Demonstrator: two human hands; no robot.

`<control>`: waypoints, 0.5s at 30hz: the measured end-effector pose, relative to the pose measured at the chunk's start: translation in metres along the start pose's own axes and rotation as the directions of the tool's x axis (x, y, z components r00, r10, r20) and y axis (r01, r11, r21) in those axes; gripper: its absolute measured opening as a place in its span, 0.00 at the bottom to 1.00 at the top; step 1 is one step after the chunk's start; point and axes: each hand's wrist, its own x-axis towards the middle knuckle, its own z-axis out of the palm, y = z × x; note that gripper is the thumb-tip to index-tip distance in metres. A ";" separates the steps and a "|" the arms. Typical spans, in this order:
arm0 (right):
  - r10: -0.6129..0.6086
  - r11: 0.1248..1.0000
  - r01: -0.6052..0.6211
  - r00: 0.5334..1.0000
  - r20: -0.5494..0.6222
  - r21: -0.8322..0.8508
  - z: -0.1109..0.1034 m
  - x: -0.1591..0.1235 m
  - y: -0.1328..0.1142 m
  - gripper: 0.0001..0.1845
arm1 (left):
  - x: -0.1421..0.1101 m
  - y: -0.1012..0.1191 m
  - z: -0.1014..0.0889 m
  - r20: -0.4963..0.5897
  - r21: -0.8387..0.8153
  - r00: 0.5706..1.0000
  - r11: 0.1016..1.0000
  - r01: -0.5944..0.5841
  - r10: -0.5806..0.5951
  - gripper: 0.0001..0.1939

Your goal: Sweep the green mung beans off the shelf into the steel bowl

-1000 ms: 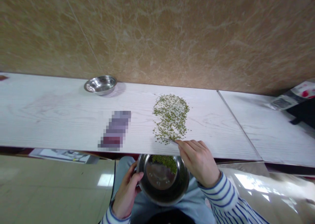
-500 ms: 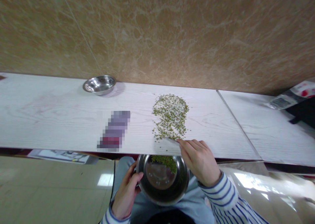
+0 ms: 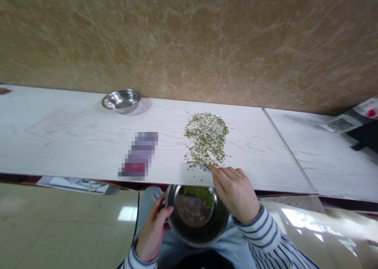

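My left hand [image 3: 155, 227] is closed on the left rim of a steel bowl [image 3: 198, 237] held over the lap, just below the table's front edge. Small green beans [image 3: 203, 193] lie at the bowl's far side. In my right hand [image 3: 236, 192] is a thin metal utensil [image 3: 203, 167]; its kind is hard to tell. The utensil's tip touches or hovers just over the near edge of a spread of small green beans [image 3: 208, 137] on the white table [image 3: 254, 151]. Pale specks show among the beans towards the back.
A smaller, shallow steel bowl [image 3: 121, 101] stands at the back left near the marbled wall [image 3: 189, 40]. Left of the beans lies a flat blurred-out object [image 3: 138, 154]. A plastic packet [image 3: 344, 121] and a black item [image 3: 367, 137] are at the far right.
My right hand and the utensil have shifted slightly left along the near edge of the beans. The view has moved a little. The left hand keeps its hold on the bowl.
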 end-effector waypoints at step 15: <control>0.002 0.999 -0.003 1.000 0.021 0.053 -0.004 -0.007 0.000 0.12 | -0.002 0.002 0.001 0.023 -0.040 1.000 0.999 -0.006 0.007 0.30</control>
